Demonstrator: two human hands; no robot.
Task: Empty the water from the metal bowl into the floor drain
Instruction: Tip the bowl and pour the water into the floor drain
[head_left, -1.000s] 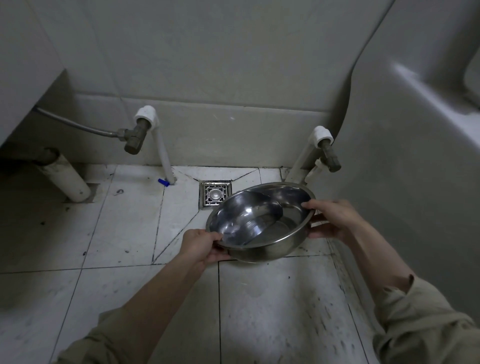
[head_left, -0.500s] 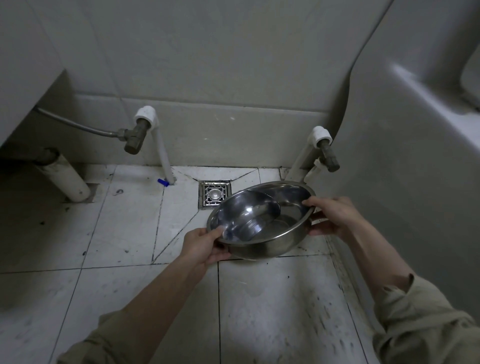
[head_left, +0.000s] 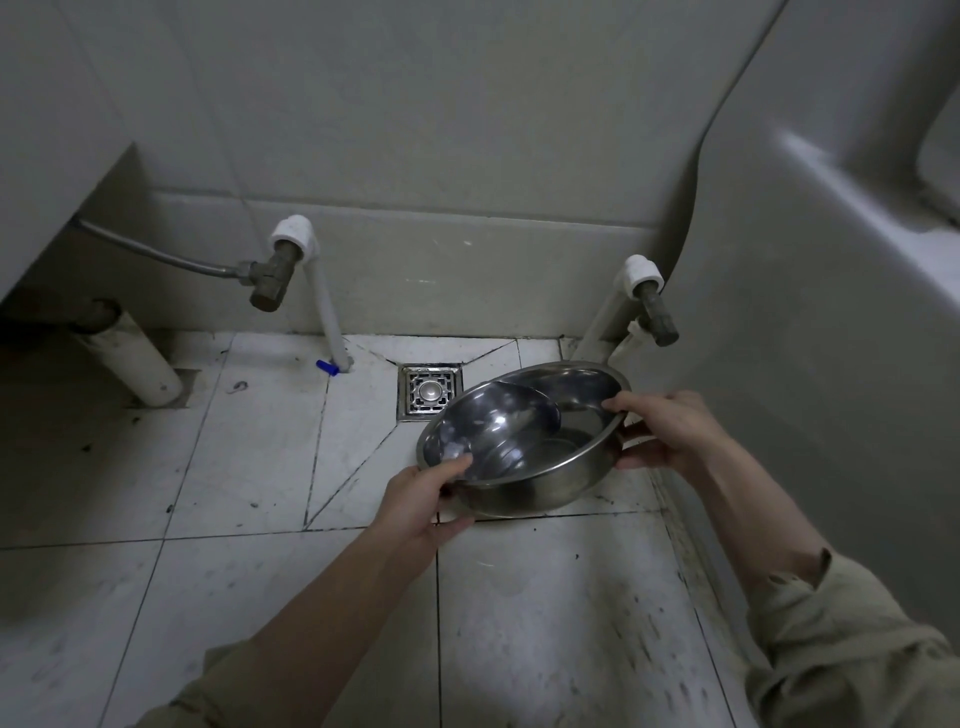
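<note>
Head view: the floor drain (head_left: 429, 391) sits just left of the metal bowl (head_left: 524, 447), held tilted above the floor. The left hand (head_left: 421, 501) grips its near rim, the right hand (head_left: 670, 431) its far rim. Likely light, stiff and wet-slick, with water sloshing; opposite rims suit.

The person wears a loose khaki-olive top; the left sleeve (head_left: 228, 691) and the right sleeve (head_left: 841, 649) are pushed up in wrinkled folds, leaving both forearms bare. Nothing is worn on the left hand (head_left: 421, 499) or the right hand (head_left: 670, 434).
</note>
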